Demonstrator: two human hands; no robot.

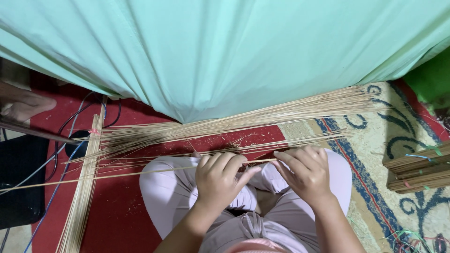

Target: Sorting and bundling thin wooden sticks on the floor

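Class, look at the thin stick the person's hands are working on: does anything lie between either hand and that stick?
Nothing visible does. The left hand already grips the thin stick, and the right hand touches its end. The loose pile of sticks lies beyond, on the carpet.

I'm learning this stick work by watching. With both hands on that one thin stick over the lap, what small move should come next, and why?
Probably slide the thin stick rightward through the left hand toward the right hand. Most of its length trails off to the left over the red mat, while the right hand pinches only its near end.
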